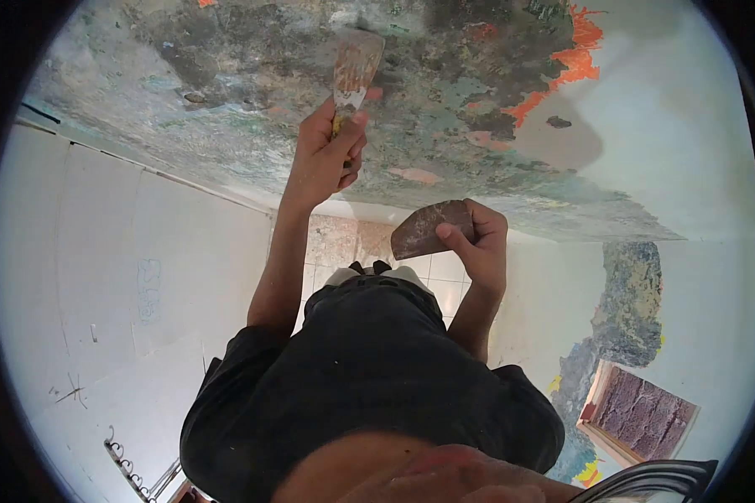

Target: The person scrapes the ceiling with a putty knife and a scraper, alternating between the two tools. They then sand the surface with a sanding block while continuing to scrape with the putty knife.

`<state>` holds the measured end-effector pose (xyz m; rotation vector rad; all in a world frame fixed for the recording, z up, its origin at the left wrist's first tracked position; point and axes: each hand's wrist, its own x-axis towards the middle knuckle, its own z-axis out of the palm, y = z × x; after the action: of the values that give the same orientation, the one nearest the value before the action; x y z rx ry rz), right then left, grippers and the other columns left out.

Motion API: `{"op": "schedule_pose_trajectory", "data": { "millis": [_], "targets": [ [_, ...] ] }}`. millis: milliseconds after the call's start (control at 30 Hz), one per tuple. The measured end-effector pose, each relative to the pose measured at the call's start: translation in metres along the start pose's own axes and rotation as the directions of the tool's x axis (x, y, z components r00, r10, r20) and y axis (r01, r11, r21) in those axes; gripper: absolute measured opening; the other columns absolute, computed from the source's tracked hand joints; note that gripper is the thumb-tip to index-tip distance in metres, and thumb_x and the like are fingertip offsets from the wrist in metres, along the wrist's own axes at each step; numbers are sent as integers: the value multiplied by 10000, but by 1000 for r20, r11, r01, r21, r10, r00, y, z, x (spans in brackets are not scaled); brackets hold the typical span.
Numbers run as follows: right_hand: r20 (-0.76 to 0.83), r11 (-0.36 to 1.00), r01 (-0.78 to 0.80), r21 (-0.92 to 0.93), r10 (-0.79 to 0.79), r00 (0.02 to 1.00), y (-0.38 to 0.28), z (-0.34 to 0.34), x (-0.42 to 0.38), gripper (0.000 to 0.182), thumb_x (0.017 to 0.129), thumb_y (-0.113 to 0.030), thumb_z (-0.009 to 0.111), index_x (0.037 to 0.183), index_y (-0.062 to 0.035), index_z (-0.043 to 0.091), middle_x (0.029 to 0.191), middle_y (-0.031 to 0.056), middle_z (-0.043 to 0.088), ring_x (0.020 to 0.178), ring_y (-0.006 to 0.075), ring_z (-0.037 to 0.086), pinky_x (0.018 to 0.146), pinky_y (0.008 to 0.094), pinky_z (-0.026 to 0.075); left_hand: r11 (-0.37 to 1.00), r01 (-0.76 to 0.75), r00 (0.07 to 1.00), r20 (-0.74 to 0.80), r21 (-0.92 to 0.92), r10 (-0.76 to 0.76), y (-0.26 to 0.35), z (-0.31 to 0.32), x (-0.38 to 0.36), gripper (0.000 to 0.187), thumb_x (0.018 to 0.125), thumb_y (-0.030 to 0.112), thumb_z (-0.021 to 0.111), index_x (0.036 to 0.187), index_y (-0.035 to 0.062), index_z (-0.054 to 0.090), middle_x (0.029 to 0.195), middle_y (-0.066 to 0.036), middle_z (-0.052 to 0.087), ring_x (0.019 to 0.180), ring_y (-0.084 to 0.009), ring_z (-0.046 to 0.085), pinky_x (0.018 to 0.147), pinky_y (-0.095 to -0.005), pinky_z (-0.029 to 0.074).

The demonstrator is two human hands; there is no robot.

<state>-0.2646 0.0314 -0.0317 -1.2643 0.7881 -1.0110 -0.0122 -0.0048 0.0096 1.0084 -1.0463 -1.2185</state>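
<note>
My left hand (329, 155) is closed around the yellowish handle of a putty knife (359, 65). Its blade, smeared with white and rusty residue, points up over the patchy wall (252, 92), close to the rough grey-green surface. Lower and to the right, my right hand (485, 243) grips a flat brown plate (428, 230) with a curved edge and pale scuffs. My thumb lies across the plate's face; the other fingers are mostly hidden behind it. The plate is held in front of my body, apart from the knife.
Orange patches (575, 59) edge the rough area beside smooth pale wall. A white panelled surface (184, 243) stands at left, with a hook rack (130, 469) low down. At right is a framed opening (642, 411) with rough brown infill. Tiled floor (446, 268) shows around my shoes.
</note>
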Motion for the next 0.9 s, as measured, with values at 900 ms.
{"op": "schedule_pose_trajectory", "data": {
  "millis": [900],
  "targets": [
    [-20, 995, 18, -100, -21, 1000, -5, -4, 1, 162, 838, -75, 759, 849, 22, 630, 775, -14, 629, 715, 37, 544, 632, 209, 459, 984, -52, 998, 11, -173, 55, -7, 25, 6, 316, 1035, 206, 484, 1325, 89, 527, 608, 44, 385, 402, -30, 331, 347, -220, 287]
  ]
}}
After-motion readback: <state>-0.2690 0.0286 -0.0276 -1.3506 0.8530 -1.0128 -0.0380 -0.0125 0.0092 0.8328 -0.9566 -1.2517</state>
